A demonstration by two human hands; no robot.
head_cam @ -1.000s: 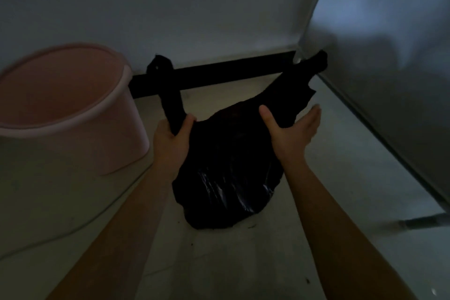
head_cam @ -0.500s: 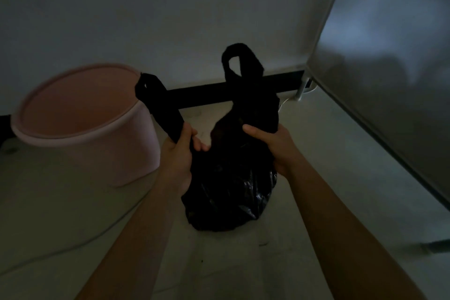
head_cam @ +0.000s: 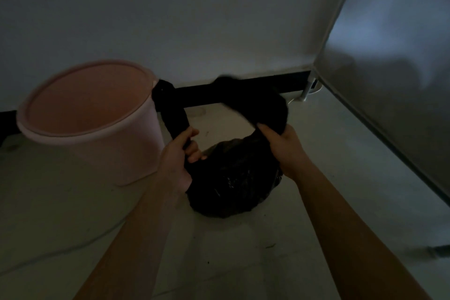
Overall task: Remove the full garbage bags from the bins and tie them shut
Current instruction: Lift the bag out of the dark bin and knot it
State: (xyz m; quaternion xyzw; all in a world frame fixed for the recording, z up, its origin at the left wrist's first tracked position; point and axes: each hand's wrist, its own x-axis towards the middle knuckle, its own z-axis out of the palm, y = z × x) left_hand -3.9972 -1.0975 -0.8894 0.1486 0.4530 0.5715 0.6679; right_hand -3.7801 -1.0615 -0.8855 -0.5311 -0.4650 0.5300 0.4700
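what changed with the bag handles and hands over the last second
The right hand went from open against the black bag to gripping its right handle, now swung down sideways. The left hand kept its handle. Bag and pink bin stayed on the floor.

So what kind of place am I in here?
Probably a dim indoor room corner at home: a plain pale wall with a dark baseboard, a round pink plastic bin, and a black plastic garbage bag on the floor.

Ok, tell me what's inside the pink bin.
The pink bin shows only bare pink inner wall, no liner; its bottom is out of view. The black garbage bag sits outside on the floor.
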